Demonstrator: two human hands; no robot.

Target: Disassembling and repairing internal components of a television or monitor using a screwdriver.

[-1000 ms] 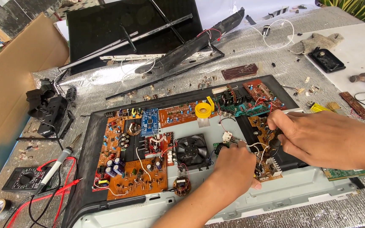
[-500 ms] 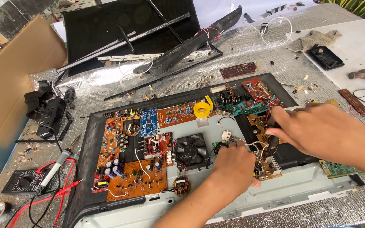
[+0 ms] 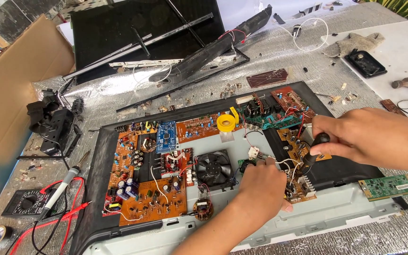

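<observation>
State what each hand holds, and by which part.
The right hand holds a black-handled tool, grip on its handle. The left hand rests on the brown circuit board; whether it holds anything is hidden.

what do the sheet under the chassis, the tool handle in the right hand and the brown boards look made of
Table cover: looks like silver foil-faced padding, crinkled, dimpled and shiny.
Tool handle in the right hand: seemingly black plastic or rubber, smooth with a dull sheen.
Brown circuit boards: probably phenolic laminate, matte orange-brown with pale printing.
</observation>
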